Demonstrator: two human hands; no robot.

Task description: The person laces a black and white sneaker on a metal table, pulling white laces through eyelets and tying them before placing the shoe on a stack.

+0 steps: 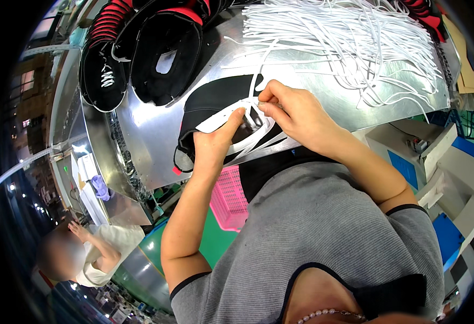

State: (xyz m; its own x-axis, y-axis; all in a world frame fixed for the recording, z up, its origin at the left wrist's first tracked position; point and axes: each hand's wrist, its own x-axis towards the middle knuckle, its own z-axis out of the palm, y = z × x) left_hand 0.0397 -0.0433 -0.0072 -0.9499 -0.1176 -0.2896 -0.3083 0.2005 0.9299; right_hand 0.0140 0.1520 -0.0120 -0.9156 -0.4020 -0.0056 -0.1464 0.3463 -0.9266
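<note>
A black shoe upper (218, 92) with a white lacing strip lies at the near edge of the metal table (150, 156). My left hand (213, 144) is closed on its near side, with the thumb along the white strip (215, 121). At the strip's far end, my right hand (299, 112) pinches a white shoelace (256, 75) close to the upper. Loops of lace hang across the upper's opening below my fingers. Exactly how the lace passes through the holes is hidden by the fingertips.
A heap of white laces (334, 32) covers the table's far right. Black uppers with red trim (166, 59) stand at the far left. Below the table edge is a pink basket (229, 202). Open cartons (399, 140) stand at right; another person (107, 256) is at lower left.
</note>
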